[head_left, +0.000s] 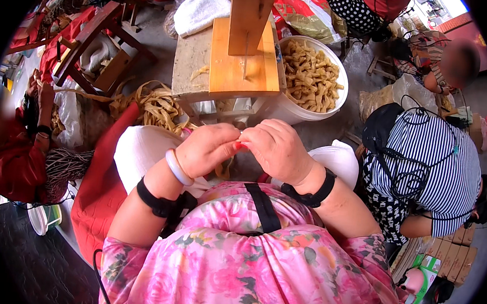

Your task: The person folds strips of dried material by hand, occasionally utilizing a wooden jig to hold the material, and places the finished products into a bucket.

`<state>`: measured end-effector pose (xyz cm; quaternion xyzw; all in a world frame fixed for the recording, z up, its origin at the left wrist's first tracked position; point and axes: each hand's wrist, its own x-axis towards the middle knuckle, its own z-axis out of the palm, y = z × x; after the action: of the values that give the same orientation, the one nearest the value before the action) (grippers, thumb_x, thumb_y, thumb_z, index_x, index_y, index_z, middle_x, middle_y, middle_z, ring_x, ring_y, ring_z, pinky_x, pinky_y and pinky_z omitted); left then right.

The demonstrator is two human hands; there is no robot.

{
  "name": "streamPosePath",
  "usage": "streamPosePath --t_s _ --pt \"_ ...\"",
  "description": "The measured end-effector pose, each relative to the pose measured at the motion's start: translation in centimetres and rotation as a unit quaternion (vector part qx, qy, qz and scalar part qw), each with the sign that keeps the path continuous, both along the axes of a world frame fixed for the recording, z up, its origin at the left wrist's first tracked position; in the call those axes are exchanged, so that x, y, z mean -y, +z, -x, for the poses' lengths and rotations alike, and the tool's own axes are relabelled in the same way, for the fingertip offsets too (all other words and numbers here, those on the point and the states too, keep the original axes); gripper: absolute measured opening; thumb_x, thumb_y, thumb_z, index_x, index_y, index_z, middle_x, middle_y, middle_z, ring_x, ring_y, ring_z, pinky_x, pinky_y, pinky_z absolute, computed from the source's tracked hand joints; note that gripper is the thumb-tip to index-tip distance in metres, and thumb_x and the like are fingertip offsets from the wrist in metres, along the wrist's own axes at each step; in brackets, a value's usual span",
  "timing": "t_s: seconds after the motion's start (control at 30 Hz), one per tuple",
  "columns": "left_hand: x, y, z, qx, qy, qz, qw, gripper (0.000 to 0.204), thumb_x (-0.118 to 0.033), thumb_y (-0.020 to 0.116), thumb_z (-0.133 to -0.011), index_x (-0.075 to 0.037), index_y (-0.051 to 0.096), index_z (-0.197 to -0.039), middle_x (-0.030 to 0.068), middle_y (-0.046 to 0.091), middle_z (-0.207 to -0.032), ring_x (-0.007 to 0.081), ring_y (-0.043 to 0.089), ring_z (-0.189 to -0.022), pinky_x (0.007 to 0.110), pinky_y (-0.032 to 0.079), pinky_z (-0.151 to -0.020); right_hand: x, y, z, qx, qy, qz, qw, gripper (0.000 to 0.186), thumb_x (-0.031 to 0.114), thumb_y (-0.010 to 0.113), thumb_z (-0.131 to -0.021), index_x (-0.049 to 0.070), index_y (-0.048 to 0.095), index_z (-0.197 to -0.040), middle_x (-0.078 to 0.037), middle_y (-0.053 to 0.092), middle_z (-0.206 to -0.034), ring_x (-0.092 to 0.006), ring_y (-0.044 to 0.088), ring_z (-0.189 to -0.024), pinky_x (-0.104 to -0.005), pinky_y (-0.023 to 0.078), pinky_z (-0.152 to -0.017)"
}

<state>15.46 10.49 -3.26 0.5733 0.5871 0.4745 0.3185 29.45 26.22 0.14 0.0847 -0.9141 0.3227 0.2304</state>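
Note:
My left hand (pixel 210 147) and my right hand (pixel 269 148) meet above my lap, fingers closed and fingertips together. Whatever they hold is hidden; a small red spot shows at the left fingertips. A tan strip hangs partly visible below them. In front stands a worn wooden stand (pixel 191 78) carrying an orange wooden block (pixel 220 37) with an upright post (pixel 245 8) and a folded white towel (pixel 200 10). A white bucket (pixel 308 111) full of tan twisted pieces (pixel 311 72) is to its right. Loose tan strips (pixel 153 109) lie left of the stand.
A person in red (pixel 11 158) works at left, near a wooden frame (pixel 122 64). At right a person in stripes (pixel 423 159) bends over, and another (pixel 431 58) sits behind. Plastic sacks (pixel 312 13), a red cloth (pixel 100 187) and cardboard pieces (pixel 453 257) surround me.

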Motion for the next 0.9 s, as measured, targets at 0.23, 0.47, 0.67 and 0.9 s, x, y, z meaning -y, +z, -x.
streamPosePath --t_s 0.23,0.47,0.67,0.9 --pt "-1.0 0.2 -1.0 0.298 -0.003 -0.026 0.954 0.032 -0.004 0.054 -0.094 -0.003 0.04 -0.123 0.0055 0.056 -0.102 0.0141 0.056 -0.091 0.028 0.046 -0.072 -1.5 -3.3 1.0 0.161 0.011 0.567 0.808 0.007 0.011 0.055 -0.096 0.003 0.056 -0.096 -0.001 0.062 -0.084 -0.0054 0.053 -0.066 -0.0175 0.042 -0.059" --pt "-1.2 -0.2 -0.6 -0.224 0.154 -0.149 0.951 0.037 0.001 0.07 -0.072 -0.006 0.056 -0.106 0.0101 0.061 -0.082 0.0319 0.062 -0.076 0.036 0.051 -0.066 -1.3 -2.6 1.0 0.243 0.026 0.547 0.801 0.02 0.006 0.061 -0.089 0.002 0.054 -0.108 -0.002 0.061 -0.091 -0.0069 0.057 -0.076 -0.0213 0.047 -0.064" --pt "-1.3 -2.1 -0.7 0.129 0.184 -0.051 0.973 0.018 -0.008 0.072 -0.082 -0.004 0.062 -0.095 0.0073 0.058 -0.107 0.0147 0.057 -0.098 0.027 0.047 -0.083 1.1 -1.4 1.4 0.083 -0.119 0.129 0.981 0.029 -0.005 0.06 -0.074 0.002 0.051 -0.1 -0.015 0.055 -0.091 -0.0299 0.059 -0.076 -0.0356 0.05 -0.067" --pt "-0.5 -1.9 -0.3 0.506 0.052 -0.02 0.861 0.022 -0.009 0.068 -0.088 -0.004 0.062 -0.108 0.0024 0.064 -0.104 0.0103 0.058 -0.095 0.026 0.046 -0.088 0.4 -0.8 0.8 0.028 -0.04 0.179 0.983 0.015 -0.002 0.064 -0.078 0.002 0.053 -0.088 -0.015 0.055 -0.085 -0.0315 0.058 -0.074 -0.0364 0.049 -0.063"
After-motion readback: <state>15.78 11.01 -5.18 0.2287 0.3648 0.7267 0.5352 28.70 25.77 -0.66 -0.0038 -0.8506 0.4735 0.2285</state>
